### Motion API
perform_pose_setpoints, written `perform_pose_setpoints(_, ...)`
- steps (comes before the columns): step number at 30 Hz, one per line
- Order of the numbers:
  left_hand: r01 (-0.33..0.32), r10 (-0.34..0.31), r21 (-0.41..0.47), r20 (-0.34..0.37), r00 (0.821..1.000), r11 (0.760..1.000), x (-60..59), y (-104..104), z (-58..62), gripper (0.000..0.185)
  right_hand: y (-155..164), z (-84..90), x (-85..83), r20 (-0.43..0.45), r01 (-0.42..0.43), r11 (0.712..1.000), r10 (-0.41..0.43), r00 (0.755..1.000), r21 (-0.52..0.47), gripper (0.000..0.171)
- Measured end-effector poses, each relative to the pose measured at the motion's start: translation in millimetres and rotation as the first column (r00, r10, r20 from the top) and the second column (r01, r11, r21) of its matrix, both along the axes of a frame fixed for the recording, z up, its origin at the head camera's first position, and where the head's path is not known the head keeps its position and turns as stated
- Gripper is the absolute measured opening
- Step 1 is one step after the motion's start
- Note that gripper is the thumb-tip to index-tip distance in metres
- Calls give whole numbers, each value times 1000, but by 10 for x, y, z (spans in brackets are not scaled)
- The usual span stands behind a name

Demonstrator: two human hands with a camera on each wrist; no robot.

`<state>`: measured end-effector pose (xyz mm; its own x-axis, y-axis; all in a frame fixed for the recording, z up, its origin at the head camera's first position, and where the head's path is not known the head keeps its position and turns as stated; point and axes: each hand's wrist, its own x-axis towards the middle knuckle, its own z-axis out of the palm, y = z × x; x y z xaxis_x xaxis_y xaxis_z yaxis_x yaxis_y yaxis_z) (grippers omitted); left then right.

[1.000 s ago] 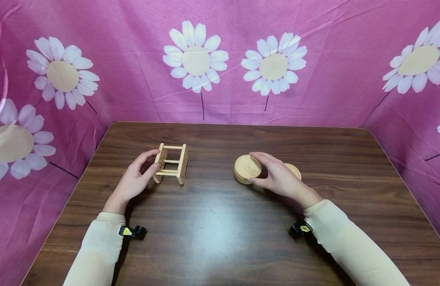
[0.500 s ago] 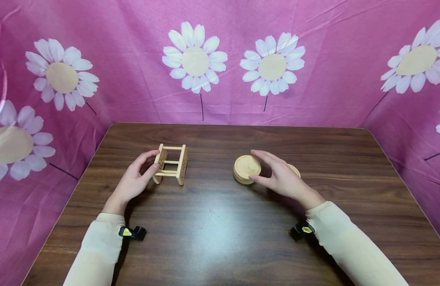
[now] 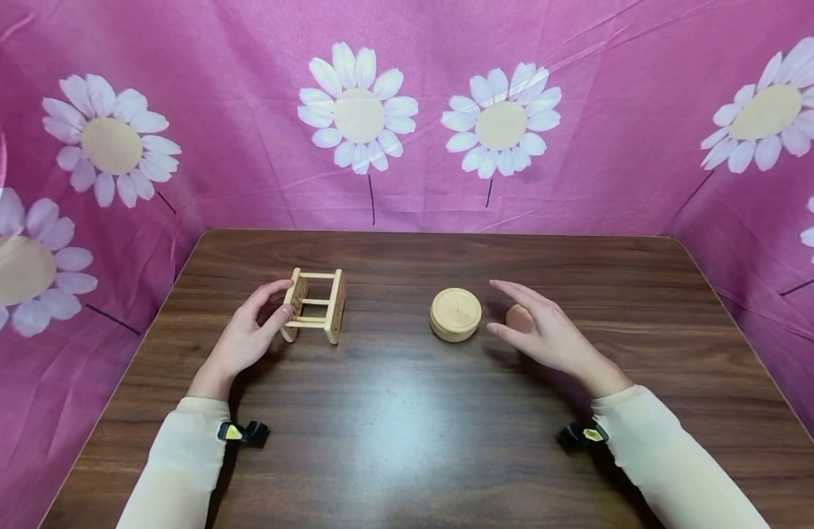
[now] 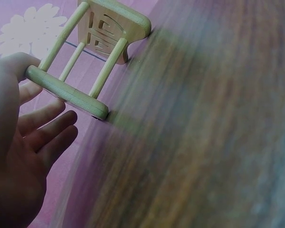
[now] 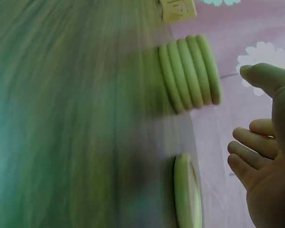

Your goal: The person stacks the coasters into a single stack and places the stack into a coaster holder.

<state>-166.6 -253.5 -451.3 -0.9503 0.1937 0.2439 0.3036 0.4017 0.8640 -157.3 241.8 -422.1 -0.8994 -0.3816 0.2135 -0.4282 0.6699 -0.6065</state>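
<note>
On the left of the table stands a small light-wood coaster rack [image 3: 338, 308], with round dowels between two cut-out side panels [image 4: 113, 26]. My left hand [image 3: 248, 327] holds its near-left panel between thumb and fingers. Right of centre sits a neat stack of round wooden coasters [image 3: 455, 312], several layers high in the right wrist view. Just right of that stack, my right hand [image 3: 549, 334] hovers with thumb and fingers spread, holding nothing. Partly hidden beneath it lies a single coaster [image 5: 184, 190] with a brownish inset face.
A dark wood-grain table [image 3: 394, 411] carries everything. Behind it and at both sides hangs a pink cloth [image 3: 248, 147] printed with large white daisies. Each wrist wears a black camera strap, such as the left one [image 3: 245, 433].
My right hand has let go of the coaster stack and drawn back to the right, over the single coaster. The stack stays where it was. The left hand and rack look unchanged.
</note>
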Motion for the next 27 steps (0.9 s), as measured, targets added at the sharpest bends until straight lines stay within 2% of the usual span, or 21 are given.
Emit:
perform_pose_setpoints(7, 3, -3, 15, -6, 1000, 1000, 12, 18, 3, 42, 220, -54, 58, -37, 55, 996, -52, 998, 73, 69)
perform_pose_setpoints(17, -11, 11, 10, 5, 1000, 1000, 16, 6, 18, 41, 399, -101, 86, -61, 73, 995, -69, 996, 71, 67)
perform_pose_setpoints(27, -4, 4, 5, -10, 1000, 1000, 7, 12, 8, 42, 547, -126, 108, -10, 132, 989, -132, 991, 63, 66)
